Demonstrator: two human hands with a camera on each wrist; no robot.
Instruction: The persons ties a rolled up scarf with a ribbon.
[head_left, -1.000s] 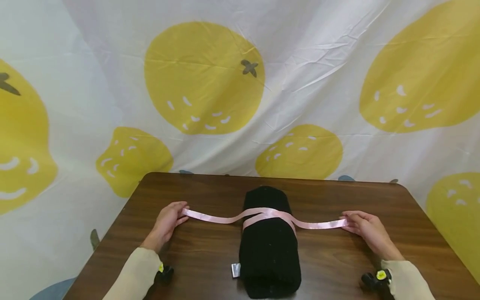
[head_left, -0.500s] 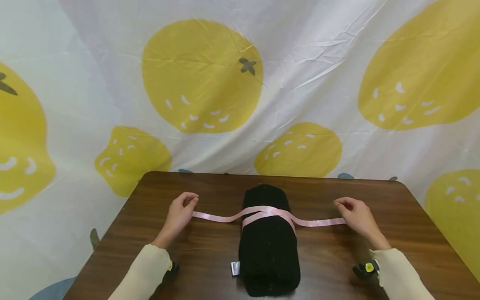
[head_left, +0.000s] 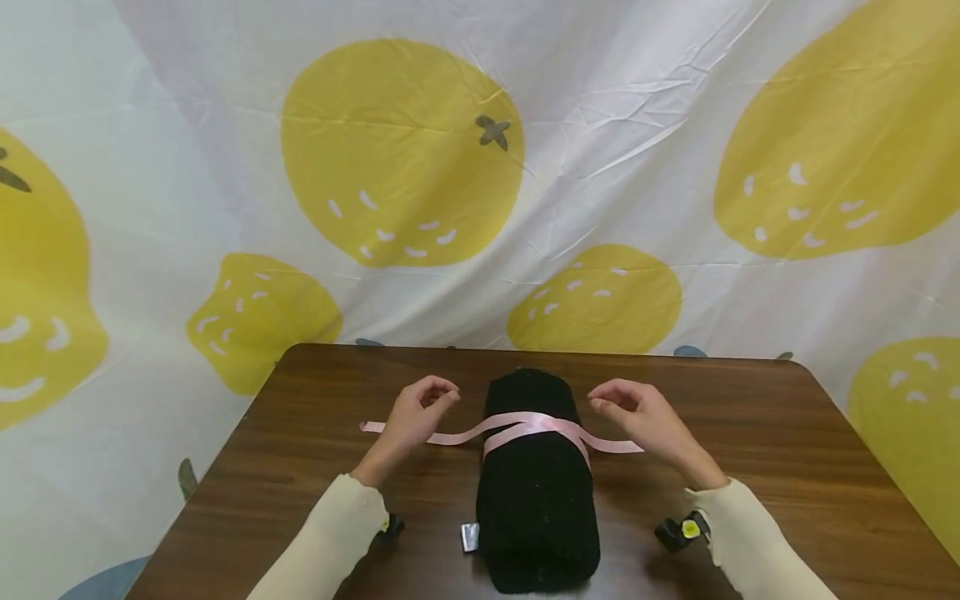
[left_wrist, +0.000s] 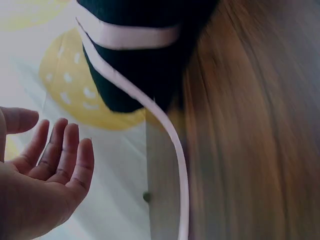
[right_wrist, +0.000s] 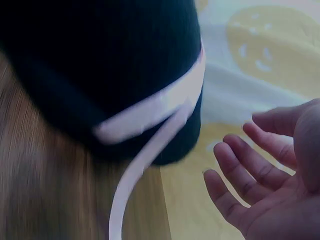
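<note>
The left hand [head_left: 416, 412] has a slack, unclosed grip with nothing in it: the thumb and forefinger arch towards each other with a gap inside the curve, and the other fingers are loosely bent. Their two tips lie near each other; whether they touch cannot be told. The right hand [head_left: 645, 412] mirrors it, its grip equally loose and holding nothing. Both wrist views show the fingers well apart from the pink ribbon [head_left: 536, 423].

Between the hands, around the middle of the surface [head_left: 427, 533], lies a black roll [head_left: 538, 508], its length running from near to far. The ribbon passes over the roll and crosses itself on top, towards the far half. One free length extends left, partly covered in the head view by the left hand, and ends farther left on the surface. The other curves right to the edge of the right hand, where its tip is hard to make out.

A small shiny tag [head_left: 470, 537] sticks out at the roll's near left side. Pale sleeves [head_left: 322, 542] cover both forearms, and a white cloth [head_left: 600, 183] printed with yellow fruit hangs beyond the far edge.
</note>
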